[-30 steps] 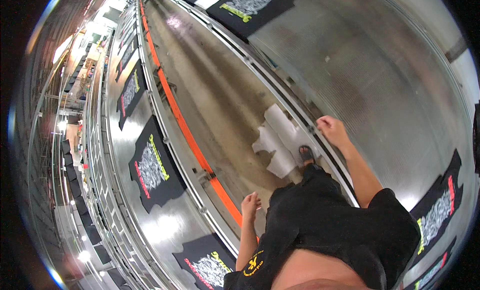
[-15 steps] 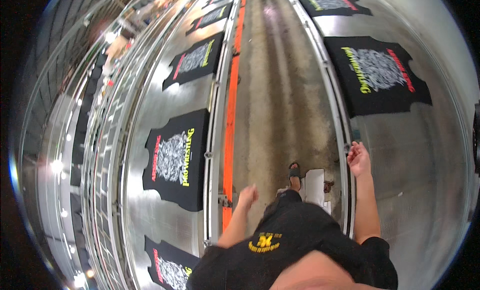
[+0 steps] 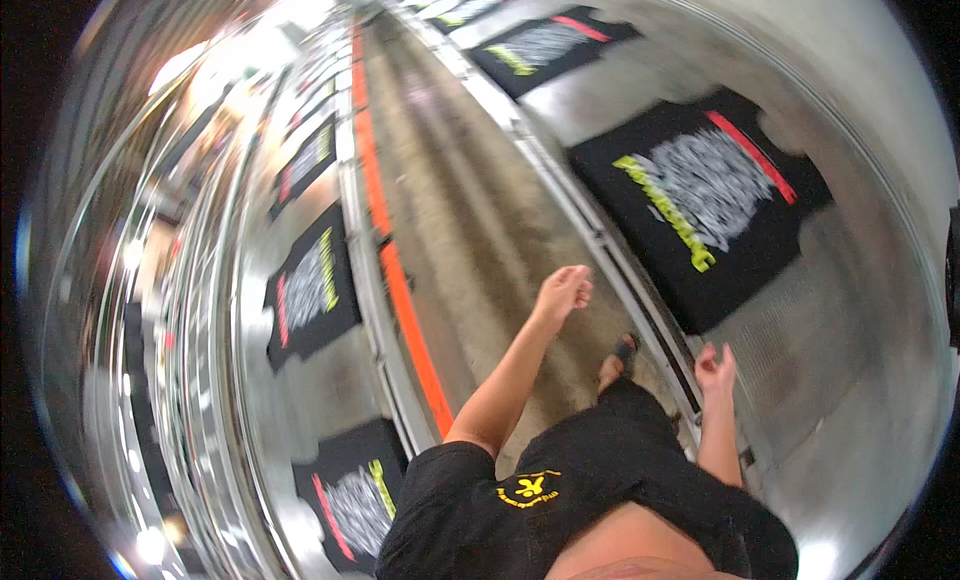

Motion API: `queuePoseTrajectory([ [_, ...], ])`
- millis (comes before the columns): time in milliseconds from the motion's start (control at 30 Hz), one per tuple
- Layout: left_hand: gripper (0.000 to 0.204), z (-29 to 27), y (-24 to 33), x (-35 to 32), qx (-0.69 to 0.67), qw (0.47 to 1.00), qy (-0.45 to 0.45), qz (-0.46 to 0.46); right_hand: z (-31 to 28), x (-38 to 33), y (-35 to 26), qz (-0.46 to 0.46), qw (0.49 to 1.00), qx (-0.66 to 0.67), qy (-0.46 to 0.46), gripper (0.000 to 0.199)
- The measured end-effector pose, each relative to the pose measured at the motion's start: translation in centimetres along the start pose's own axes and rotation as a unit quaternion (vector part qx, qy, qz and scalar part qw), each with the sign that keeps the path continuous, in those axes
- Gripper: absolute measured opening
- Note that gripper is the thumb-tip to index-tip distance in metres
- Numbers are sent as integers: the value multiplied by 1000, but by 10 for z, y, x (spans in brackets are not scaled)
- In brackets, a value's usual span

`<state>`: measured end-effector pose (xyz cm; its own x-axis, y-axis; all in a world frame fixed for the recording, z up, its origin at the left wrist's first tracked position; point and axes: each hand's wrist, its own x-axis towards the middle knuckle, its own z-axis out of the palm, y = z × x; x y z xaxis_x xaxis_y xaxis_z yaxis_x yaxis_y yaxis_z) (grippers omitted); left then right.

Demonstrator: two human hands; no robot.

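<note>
My left hand (image 3: pixel 565 292) is raised over the aisle, its fingers curled in with nothing seen in them. To the right, my right hand (image 3: pixel 715 368) is by the metal edge of the right-hand table, fingers apart and slightly bent, holding nothing. Just beyond it, a black T-shirt (image 3: pixel 705 195) lies flat on the metal table (image 3: pixel 800 350), printed with a white design between red and yellow-green lettering. It looks apart from my fingers. On the left-hand table, the closest black T-shirt (image 3: pixel 355 500) has a similar print, partly hidden by my sleeve.
Long metal tables line both sides of the concrete aisle (image 3: pixel 470 210), with several more printed shirts laid out in rows. An orange strip (image 3: pixel 413 340) runs along the left table's side. My sandalled foot (image 3: pixel 625 352) is near the right table. Metal rails (image 3: pixel 225 310) stand farther left.
The view has turned and moved forward along the aisle. My left hand has swung up and forward across the aisle. My right hand now sits close to the near corner of a shirt.
</note>
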<state>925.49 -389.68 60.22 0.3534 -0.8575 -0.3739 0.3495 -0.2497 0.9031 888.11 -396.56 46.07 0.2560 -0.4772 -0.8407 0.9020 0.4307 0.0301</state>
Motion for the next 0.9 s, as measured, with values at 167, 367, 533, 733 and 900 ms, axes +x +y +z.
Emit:
queuePoseTrajectory([
  [167, 21, -11, -11, 84, 11, 994, 22, -105, 23, 58, 38, 29, 996, 80, -27, 44],
  [367, 20, -28, 47, 202, 49, 993, -42, -100, 99, 80, 76, 43, 995, 61, 66, 40],
  [533, 40, -33, 76, 325, 124, 987, -11, -100, 119, 74, 89, 28, 995, -31, 92, 34],
  [733, 96, -41, 107, 470, 182, 976, 75, -90, 160, 47, 98, -95, 980, -89, 150, 39],
  [900, 86, -68, 100, 524, 140, 957, -9, -253, 180, 86, 132, -222, 947, -106, 206, 36],
])
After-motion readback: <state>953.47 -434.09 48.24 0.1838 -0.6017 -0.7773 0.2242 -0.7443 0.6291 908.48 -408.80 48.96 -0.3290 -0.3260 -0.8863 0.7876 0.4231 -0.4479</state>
